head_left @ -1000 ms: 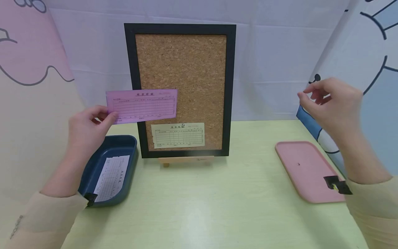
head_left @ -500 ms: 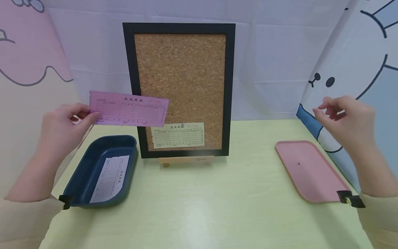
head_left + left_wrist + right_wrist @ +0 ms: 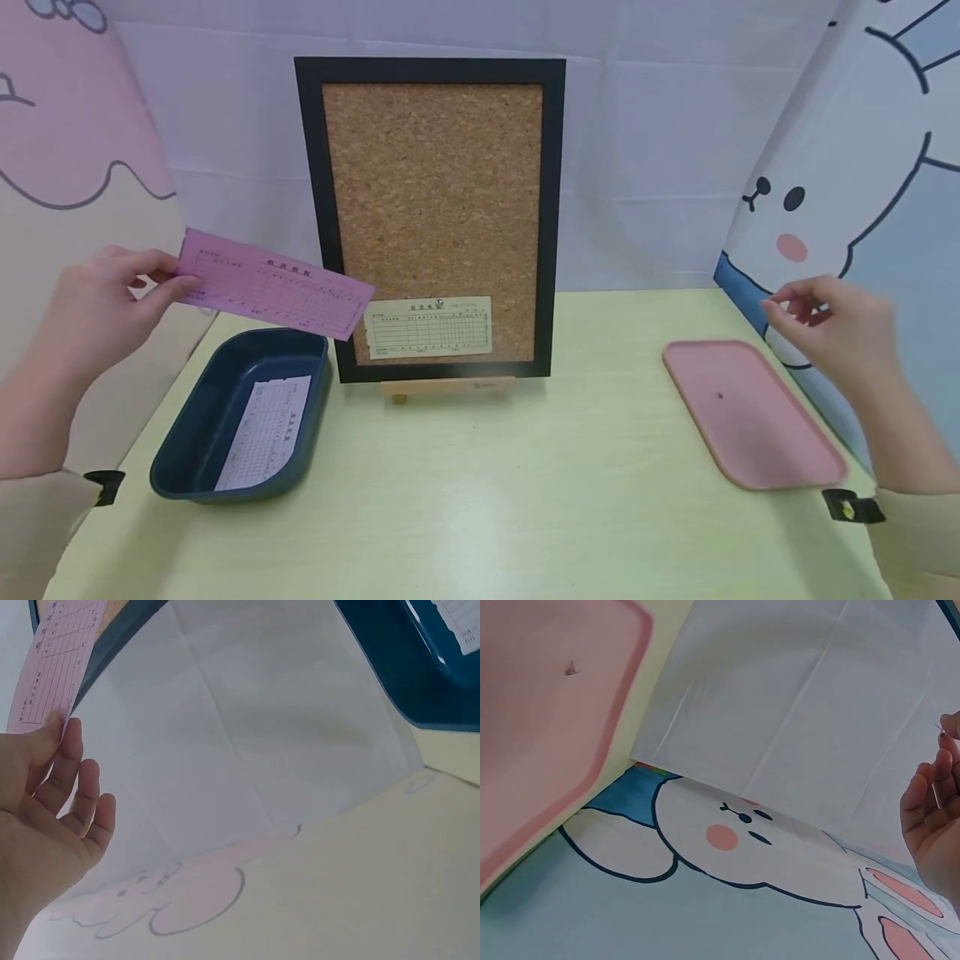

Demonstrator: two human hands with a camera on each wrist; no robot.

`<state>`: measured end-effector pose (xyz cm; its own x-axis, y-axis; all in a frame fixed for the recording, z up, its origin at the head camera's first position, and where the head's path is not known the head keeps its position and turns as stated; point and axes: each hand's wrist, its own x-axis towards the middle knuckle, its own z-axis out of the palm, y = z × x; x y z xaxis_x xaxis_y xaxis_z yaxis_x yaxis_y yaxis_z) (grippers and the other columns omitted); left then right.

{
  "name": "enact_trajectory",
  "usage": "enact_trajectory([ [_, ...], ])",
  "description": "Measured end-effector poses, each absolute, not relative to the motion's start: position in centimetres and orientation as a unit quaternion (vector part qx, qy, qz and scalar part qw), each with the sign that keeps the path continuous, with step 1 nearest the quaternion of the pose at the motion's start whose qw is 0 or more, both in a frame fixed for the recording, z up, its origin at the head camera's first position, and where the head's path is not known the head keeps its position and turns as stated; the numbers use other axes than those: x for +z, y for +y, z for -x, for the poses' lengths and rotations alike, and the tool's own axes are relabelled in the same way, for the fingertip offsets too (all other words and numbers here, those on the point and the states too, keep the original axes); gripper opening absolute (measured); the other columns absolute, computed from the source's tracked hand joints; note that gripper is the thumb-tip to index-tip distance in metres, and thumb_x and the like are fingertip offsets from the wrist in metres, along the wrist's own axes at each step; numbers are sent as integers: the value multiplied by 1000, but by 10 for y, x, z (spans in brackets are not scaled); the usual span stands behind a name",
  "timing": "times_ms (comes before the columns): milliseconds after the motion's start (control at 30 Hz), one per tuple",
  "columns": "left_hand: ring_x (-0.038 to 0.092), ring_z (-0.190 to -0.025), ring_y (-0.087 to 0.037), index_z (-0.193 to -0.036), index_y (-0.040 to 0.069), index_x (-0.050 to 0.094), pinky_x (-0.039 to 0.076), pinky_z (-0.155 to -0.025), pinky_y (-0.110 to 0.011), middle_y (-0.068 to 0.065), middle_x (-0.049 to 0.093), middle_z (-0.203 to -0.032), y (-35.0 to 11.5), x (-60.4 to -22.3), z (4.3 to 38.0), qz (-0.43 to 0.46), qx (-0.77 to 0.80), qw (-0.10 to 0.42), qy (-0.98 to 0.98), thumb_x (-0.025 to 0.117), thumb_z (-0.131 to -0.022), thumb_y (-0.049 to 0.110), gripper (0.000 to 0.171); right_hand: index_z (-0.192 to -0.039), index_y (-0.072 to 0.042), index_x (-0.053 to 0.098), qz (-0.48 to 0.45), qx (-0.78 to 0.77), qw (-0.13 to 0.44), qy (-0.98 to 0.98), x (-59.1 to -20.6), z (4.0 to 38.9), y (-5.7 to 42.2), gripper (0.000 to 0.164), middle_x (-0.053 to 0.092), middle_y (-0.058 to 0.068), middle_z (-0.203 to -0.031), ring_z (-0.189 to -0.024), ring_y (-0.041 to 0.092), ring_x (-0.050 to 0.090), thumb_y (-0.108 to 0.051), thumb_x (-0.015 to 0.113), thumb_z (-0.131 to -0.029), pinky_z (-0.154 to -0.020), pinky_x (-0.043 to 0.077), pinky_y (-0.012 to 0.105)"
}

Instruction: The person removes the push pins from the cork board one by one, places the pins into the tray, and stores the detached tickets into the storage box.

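Note:
In the head view my left hand (image 3: 97, 308) pinches the left end of a pink receipt slip (image 3: 273, 283). The slip tilts down to the right, its far end overlapping the left frame of the corkboard (image 3: 438, 192). A pale yellow receipt (image 3: 429, 329) is pinned low on the cork by a thumbtack (image 3: 439, 303). My right hand (image 3: 843, 325) is raised by the pink tray (image 3: 697, 354). Its thumb and forefinger pinch a tiny thumbtack (image 3: 940, 730), whose point shows in the right wrist view. Another thumbtack (image 3: 571, 670) lies on the tray.
A dark blue tray (image 3: 176, 462) stands at the left with a white receipt (image 3: 266, 429) in it. The corkboard leans on a small wooden stand (image 3: 450, 386) on the pale table (image 3: 480, 500). Printed cloth screens rise on both sides.
My left hand has moved left with the pink slip, which now tilts down at its right end. My right hand has moved lower and a little to the right.

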<state>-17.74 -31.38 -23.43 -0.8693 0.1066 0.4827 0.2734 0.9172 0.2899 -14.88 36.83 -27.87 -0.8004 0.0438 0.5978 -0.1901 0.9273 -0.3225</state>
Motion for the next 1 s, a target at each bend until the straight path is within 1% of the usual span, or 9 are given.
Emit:
enact_trajectory([
  [100, 44, -85, -34, -95, -2, 66, 31, -62, -29, -24, 60, -89, -321, -234, 179, 112, -144, 230, -956, 65, -89, 12, 15, -91, 0, 66, -40, 204, 299, -931, -288, 151, 375, 16, 53, 6, -73, -66, -13, 36, -11, 71, -82, -60, 30, -1],
  [233, 43, -84, -33, -94, -1, 67, 33, -60, -36, -22, 59, -90, -328, -234, 184, 125, -109, 211, -963, 67, -86, 7, 11, -90, -3, 65, -12, 235, 265, -935, -298, 151, 386, 17, 51, -11, -68, -65, -15, 40, -18, 71, -84, -56, 34, 2],
  [300, 43, -88, -35, -95, -2, 67, 36, -63, -43, -23, 60, -90, -330, -235, 187, 129, -104, 193, -967, 66, -86, 5, 11, -90, -5, 65, 7, 248, 249, -936, -304, 151, 392, 20, 49, -20, -65, -65, -14, 40, -24, 70, -85, -53, 34, 6],
  [367, 43, -93, -37, -97, -3, 67, 39, -68, -47, -23, 61, -91, -334, -237, 190, 135, -96, 178, -970, 66, -85, 2, 12, -91, -5, 64, 22, 260, 231, -937, -309, 151, 397, 24, 48, -24, -64, -66, -13, 41, -28, 69, -85, -52, 35, 10],
  [467, 42, -96, -39, -97, -5, 67, 41, -72, -51, -24, 62, -91, -340, -241, 194, 146, -87, 162, -972, 65, -84, -4, 13, -92, -6, 63, 28, 266, 209, -941, -318, 151, 403, 26, 50, -23, -65, -68, -10, 41, -30, 68, -86, -52, 35, 12],
  [633, 44, -94, -37, -93, -5, 68, 43, -73, -52, -21, 63, -87, -351, -247, 201, 166, -63, 149, -973, 67, -80, -7, 14, -93, -5, 63, 21, 266, 175, -948, -331, 155, 411, 26, 53, -19, -68, -68, -6, 42, -30, 68, -87, -53, 35, 15],
  [833, 49, -89, -32, -91, 1, 72, 47, -71, -48, -11, 65, -82, -359, -254, 209, 185, -20, 110, -976, 73, -76, -3, 16, -98, -6, 62, 17, 260, 118, -958, -343, 160, 421, 30, 55, -3, -76, -72, 1, 43, -34, 64, -89, -55, 36, 17],
  [1000, 53, -87, -32, -91, 3, 73, 48, -72, -49, -12, 67, -85, -361, -262, 217, 206, 4, 76, -976, 75, -74, -1, 17, -101, -7, 61, 28, 247, 81, -965, -354, 164, 428, 37, 56, 4, -83, -72, 5, 44, -42, 62, -89, -55, 37, 20],
])
